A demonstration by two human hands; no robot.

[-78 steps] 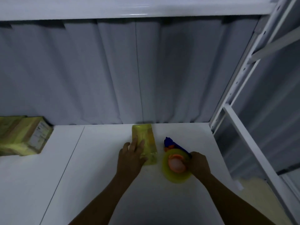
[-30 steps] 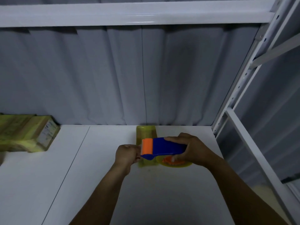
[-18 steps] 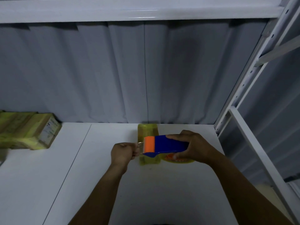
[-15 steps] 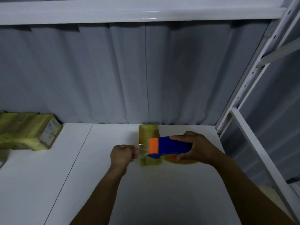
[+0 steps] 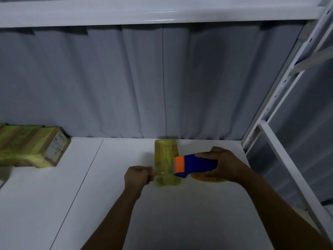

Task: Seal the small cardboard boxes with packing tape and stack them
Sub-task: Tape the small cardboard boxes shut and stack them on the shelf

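Observation:
A small cardboard box (image 5: 165, 150) wrapped in yellowish tape lies on the white table (image 5: 180, 213), its long side running away from me. My right hand (image 5: 225, 165) grips a blue and orange tape dispenser (image 5: 194, 165) held above the box's near right part, with the yellow tape roll (image 5: 209, 179) showing under the hand. My left hand (image 5: 137, 177) is curled just left of the box and pinches the end of a clear tape strip (image 5: 162, 171) stretched from the dispenser's orange mouth.
A stack of taped cardboard boxes (image 5: 30, 147) sits at the table's far left against the grey curtain (image 5: 144, 83). A white metal rack frame (image 5: 281, 141) borders the table on the right. A white shelf beam (image 5: 162, 13) runs overhead.
My right hand picked the dispenser up off the table. My left hand left the box top, took the tape end and pulled it leftward, so the strip is now longer.

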